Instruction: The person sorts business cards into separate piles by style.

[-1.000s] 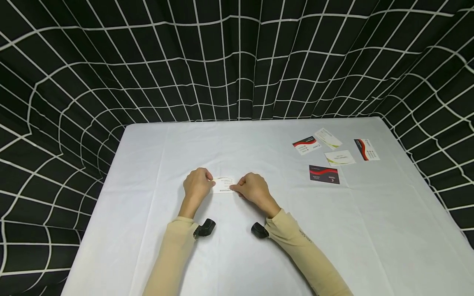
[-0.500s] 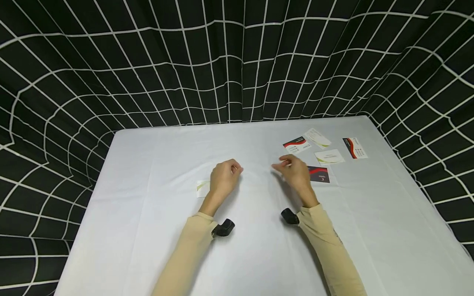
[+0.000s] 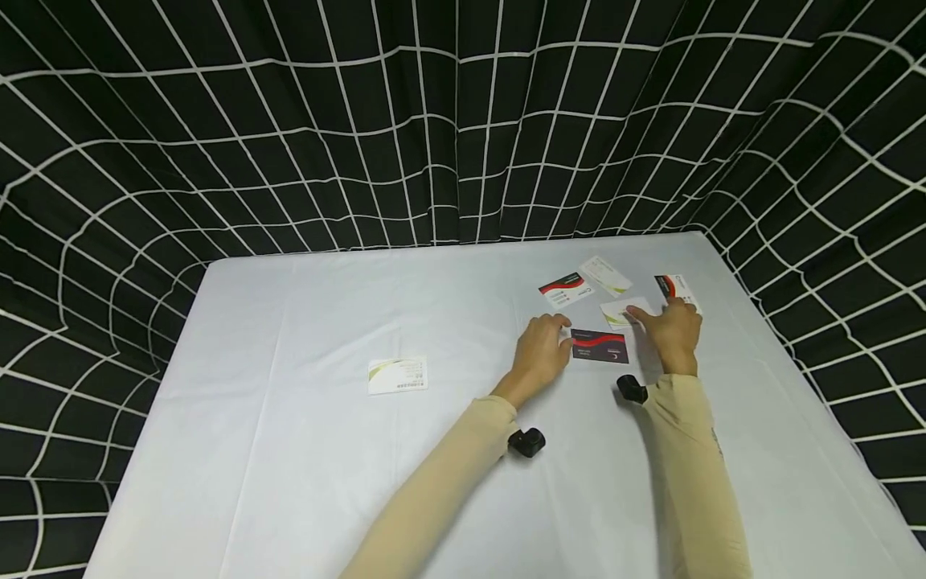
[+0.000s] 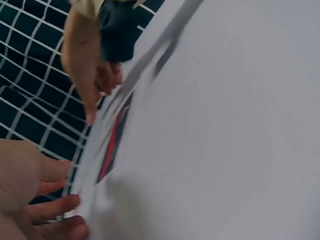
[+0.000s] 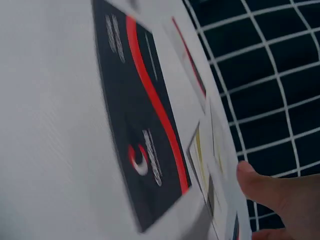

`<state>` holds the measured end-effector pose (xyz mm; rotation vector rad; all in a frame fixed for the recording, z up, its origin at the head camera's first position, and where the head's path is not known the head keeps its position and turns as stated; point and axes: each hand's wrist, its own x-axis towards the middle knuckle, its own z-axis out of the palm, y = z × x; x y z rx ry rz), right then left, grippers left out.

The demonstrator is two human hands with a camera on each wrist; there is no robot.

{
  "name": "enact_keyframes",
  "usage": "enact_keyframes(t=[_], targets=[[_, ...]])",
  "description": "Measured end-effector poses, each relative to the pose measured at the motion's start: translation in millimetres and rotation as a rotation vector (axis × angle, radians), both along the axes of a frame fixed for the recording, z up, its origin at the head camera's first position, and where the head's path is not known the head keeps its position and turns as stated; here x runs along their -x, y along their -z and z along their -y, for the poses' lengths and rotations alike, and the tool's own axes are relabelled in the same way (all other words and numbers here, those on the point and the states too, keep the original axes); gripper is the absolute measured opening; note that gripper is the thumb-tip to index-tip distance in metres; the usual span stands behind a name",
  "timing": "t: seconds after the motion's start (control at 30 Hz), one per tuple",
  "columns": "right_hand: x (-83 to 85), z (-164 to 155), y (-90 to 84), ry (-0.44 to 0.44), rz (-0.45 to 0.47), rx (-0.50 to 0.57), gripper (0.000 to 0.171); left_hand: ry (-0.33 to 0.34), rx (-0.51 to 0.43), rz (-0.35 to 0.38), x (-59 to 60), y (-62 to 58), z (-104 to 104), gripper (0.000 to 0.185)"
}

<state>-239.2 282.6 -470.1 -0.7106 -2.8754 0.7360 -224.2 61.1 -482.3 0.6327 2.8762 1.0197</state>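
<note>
Nearest the viewer, two tan sleeves [image 3: 434, 482] extend over the white surface [image 3: 304, 482], each with a black device [image 3: 526, 442] at the wrist. The gold-curved card [image 3: 398, 375] lies flat at left, well apart from the others. The left hand [image 3: 538, 352] is just beside the left short edge of the dark card [image 3: 600, 346], thumb and fingers parted; contact cannot be determined. The dark card lies flat between the two hands, red band showing. A little farther, the right hand [image 3: 673, 330] has its thumb spread from its fingers, the thumb tip over the pale card [image 3: 615, 314]; contact here likewise cannot be determined. It partly covers the pale card and the right red-banded card [image 3: 668, 285]. Farther back, the left red-banded card [image 3: 566, 290] lies flat near the white card [image 3: 606, 275]. Behind the surface hangs a black curtain [image 3: 325, 104] with white grid lines.
</note>
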Motion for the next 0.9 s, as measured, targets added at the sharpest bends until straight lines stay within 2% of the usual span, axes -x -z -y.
enact_keyframes(t=[0.17,0.3,0.4,0.47,0.57,0.63,0.73,0.77,0.9], targets=[[11.2,-7,1.5,-0.081,0.113,-0.032,0.077,0.017,0.061,-0.034,6.6,8.1,-33,0.034],[14.4,-7,-1.1,-0.072,0.177,-0.01,0.077,0.057,0.229,-0.13,13.8,9.1,-47,0.039],[15.1,-8,-2.9,-0.049,0.15,0.01,0.072,0.073,0.371,-0.193,19.1,9.4,-53,0.046],[14.1,-11,-3.3,-0.059,0.119,0.072,0.065,0.073,0.418,-0.186,21.7,9.2,-56,0.05],[11.2,-20,-5.1,-0.087,0.081,0.276,0.052,0.048,0.394,-0.108,24.5,8.7,-60,0.053],[10.1,-27,-6.4,-0.095,0.092,0.505,0.036,0.024,0.356,-0.056,26.5,7.4,-61,0.053],[9.7,-34,-7.7,-0.053,0.13,0.752,0.013,-0.012,0.28,0.008,29.9,5.5,-60,0.052],[9.6,-35,-8.2,-0.035,0.146,0.802,0.004,-0.018,0.256,0.019,30.9,4.9,-60,0.051],[7.5,-33,-7.9,-0.008,0.171,0.864,0.015,-0.043,0.079,0.073,32.3,4.8,-56,0.048]])
